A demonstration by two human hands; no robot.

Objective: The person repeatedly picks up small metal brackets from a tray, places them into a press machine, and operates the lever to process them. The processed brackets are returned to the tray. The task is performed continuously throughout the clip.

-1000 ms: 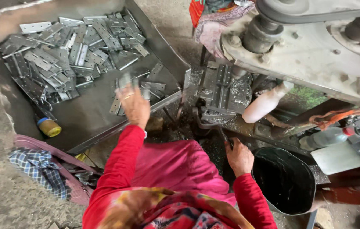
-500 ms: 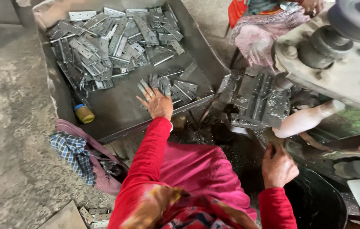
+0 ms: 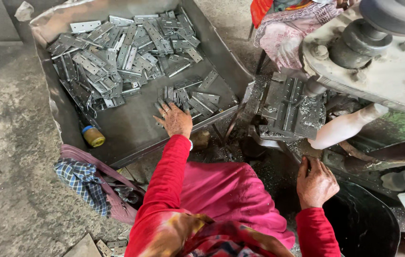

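**Mia:** While the person leans over the big metal tray (image 3: pixel 131 128), where is the left hand (image 3: pixel 176 119)?

**Sam:** It is down in the tray, flat, with the fingers (image 3: pixel 164 110) spread out. The fingertips touch the small bunch of gray metal hinges (image 3: pixel 197 97) near the tray's right edge. The hand is open and does not seem to have picked one up. If a piece is under the palm, it cannot be seen.

**Mia:** Are there more hinges?

**Sam:** Yes, a big heap of hinges (image 3: pixel 116 57) fills the far end of the tray, well away from that hand.

**Mia:** And the right hand (image 3: pixel 316 183)?

**Sam:** It rests at the edge of the dirty machine bed (image 3: pixel 288 109), near a round black bucket (image 3: pixel 359 223). The fingers curl down. It is hard to tell if they hold anything.

**Mia:** What lies on the machine?

**Sam:** A flat metal piece with holes, and shiny metal crumbs all around it. A big gray machine top (image 3: pixel 383 62) hangs over it.

**Mia:** What else is close by?

**Sam:** A little yellow jar with a blue lid (image 3: pixel 93 136) sits in the tray's near corner. A blue checked cloth (image 3: pixel 81 183) lies on the floor beside the tray. The person wears red sleeves (image 3: pixel 169 176) and pink clothes.
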